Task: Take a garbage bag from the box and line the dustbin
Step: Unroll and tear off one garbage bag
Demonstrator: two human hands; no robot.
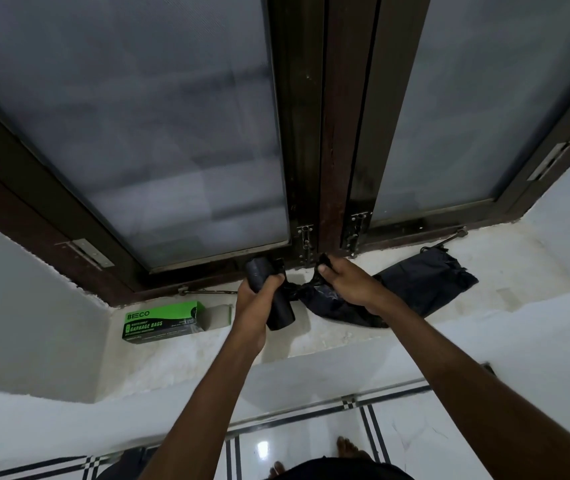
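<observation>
Fingers (273, 280) of the left hand (254, 299) are wrapped round one black bag roll (273, 299); one bag (325, 299) is pinched by the right hand (349, 282). One green box (162, 323) sits at the sill's (346, 334) left end.

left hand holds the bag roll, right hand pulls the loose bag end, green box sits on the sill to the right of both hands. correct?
Not quite: the green box sits on the sill to the left of both hands, not the right. The head view shows it. The rest holds: the left hand holds the bag roll, and the right hand pulls the loose bag end.
</observation>
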